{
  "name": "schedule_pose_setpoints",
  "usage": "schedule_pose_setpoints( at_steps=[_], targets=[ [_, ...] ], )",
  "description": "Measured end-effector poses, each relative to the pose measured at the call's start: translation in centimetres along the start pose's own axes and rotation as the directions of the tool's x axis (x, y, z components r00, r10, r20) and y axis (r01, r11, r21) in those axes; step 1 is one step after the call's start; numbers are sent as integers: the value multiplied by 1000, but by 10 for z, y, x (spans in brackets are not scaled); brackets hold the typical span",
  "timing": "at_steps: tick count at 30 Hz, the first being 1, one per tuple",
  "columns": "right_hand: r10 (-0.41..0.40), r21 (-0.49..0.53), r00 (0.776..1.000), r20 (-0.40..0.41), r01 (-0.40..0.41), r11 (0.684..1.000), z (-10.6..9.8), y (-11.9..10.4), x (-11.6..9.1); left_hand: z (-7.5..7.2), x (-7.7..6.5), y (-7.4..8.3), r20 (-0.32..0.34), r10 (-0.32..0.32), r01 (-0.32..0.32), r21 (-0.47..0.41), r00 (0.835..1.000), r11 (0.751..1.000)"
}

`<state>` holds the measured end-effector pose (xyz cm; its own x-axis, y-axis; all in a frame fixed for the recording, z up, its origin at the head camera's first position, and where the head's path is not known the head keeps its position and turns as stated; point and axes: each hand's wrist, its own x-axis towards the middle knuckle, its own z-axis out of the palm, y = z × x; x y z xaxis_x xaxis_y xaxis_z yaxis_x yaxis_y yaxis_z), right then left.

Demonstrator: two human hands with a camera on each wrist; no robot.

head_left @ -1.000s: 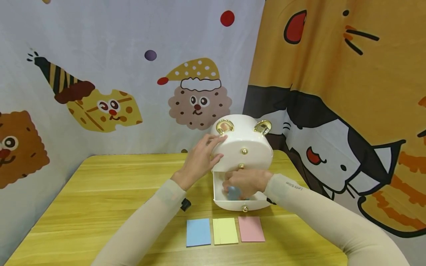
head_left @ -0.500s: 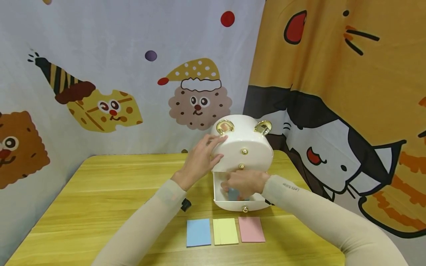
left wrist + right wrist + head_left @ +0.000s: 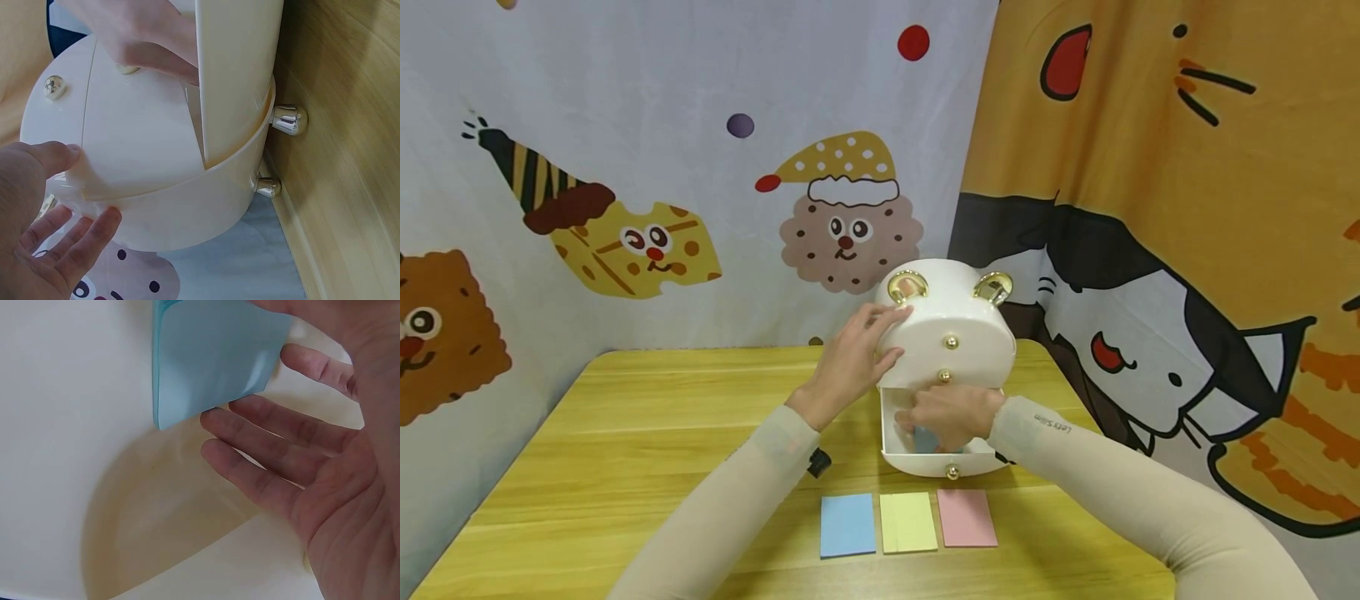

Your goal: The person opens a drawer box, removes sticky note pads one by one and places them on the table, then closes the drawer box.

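A white bear-shaped desktop drawer box (image 3: pixel 947 287) with gold ears and round gold knobs stands on the table, its bottom drawer (image 3: pixel 917 464) pulled out. My left hand (image 3: pixel 850 358) rests on the box's upper left side, thumb on the front face and fingertips over the curved edge. My right hand (image 3: pixel 953 414) reaches into the drawer. A light blue sticky note pad (image 3: pixel 212 359) leans inside it, overlapped by my right thumb at the top. In the right wrist view my other fingers (image 3: pixel 269 440) are loosely extended, with some tips at the pad's edge.
Blue (image 3: pixel 847 525), yellow (image 3: pixel 908 522) and pink sticky note pads (image 3: pixel 967 517) lie in a row on the wooden table (image 3: pixel 662 417) before the drawer. Printed cloth (image 3: pixel 662 67) hangs behind the table and on the right.
My right hand has shifted slightly left within the drawer, and its fingers look looser about the blue pad. The left hand and the box have stayed in place.
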<state>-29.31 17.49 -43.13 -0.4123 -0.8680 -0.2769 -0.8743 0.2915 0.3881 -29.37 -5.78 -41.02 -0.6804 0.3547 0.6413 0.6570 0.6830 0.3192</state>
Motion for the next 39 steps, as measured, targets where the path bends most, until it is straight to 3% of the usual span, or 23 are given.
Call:
schedule_pose_setpoints(
  at_steps=[7, 15, 23, 39],
  targets=[
    [22, 7, 1000, 14, -22, 1000, -4, 0, -2, 0, 0, 0, -7, 7, -7, 0, 1000, 1000],
    [46, 117, 998, 52, -52, 992, -9, 4, -4, -2, 0, 1, -26, 20, -20, -5, 999, 1000],
    [8, 130, 1000, -25, -5, 991, -11, 6, -7, 0, -1, 0, -14, 8, -8, -11, 1000, 1000],
    [30, 280, 989, -146, 12, 960, -19, 8, -21, 1, -1, -1, 11, -6, 6, -1, 1000, 1000]
  ],
)
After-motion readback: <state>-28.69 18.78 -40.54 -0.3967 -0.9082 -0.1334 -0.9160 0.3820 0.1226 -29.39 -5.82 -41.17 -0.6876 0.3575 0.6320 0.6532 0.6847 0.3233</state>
